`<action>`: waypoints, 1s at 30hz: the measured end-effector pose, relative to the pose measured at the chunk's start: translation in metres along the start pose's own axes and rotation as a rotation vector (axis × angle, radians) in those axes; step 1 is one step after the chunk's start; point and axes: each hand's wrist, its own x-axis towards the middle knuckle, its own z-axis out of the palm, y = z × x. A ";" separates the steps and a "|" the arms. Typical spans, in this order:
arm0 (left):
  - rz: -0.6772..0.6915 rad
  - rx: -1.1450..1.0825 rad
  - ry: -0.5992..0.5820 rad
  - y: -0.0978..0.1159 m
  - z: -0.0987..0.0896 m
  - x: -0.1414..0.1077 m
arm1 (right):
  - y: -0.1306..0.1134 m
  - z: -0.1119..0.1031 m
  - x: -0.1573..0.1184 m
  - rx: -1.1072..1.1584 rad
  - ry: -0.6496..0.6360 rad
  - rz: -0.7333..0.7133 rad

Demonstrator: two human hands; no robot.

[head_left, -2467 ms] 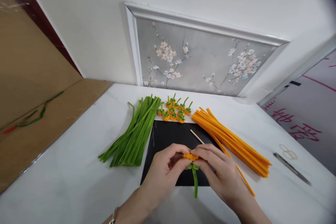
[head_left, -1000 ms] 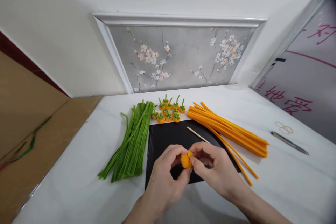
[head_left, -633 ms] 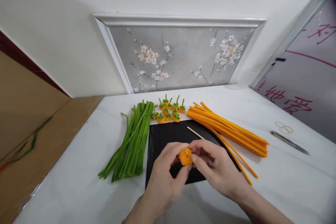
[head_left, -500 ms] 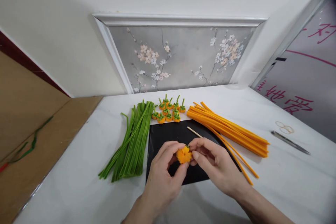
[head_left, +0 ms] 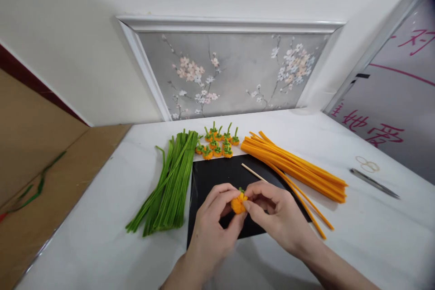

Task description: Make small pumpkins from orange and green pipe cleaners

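Between my two hands is a small orange pipe-cleaner pumpkin [head_left: 238, 204] with a bit of green at its top. My left hand [head_left: 215, 222] pinches it from the left between thumb and fingers. From the other side, the thumb and fingertips of my right hand [head_left: 277, 215] press on its right edge. Both hands are above a black mat [head_left: 217, 174]. A thin wooden stick [head_left: 253, 171] lies on the mat, its near end hidden behind my right hand. Beyond the mat stand several finished-looking orange pumpkins [head_left: 217, 150] with green tops and stems.
Left of the mat lies a bundle of green pipe cleaners [head_left: 173, 186]. Orange pipe cleaners [head_left: 295, 167] lie to the right, two of them loose. Farther right are tweezers [head_left: 374, 183] and rubber bands [head_left: 367, 164] on the white table [head_left: 367, 244]. A cardboard surface [head_left: 78, 167] borders the left.
The orange pumpkin has turned in my fingers, so its petal-like face no longer points at me. My right thumb now presses onto its right side.
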 end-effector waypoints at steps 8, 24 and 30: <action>-0.231 -0.330 0.013 0.003 0.000 0.004 | 0.000 -0.007 0.002 0.075 -0.051 -0.011; -0.654 -1.036 -0.012 0.009 -0.005 0.008 | 0.012 -0.014 0.005 -0.306 -0.132 -0.190; -0.758 -0.980 -0.040 0.006 -0.006 0.008 | 0.008 -0.013 0.002 -0.280 -0.188 -0.151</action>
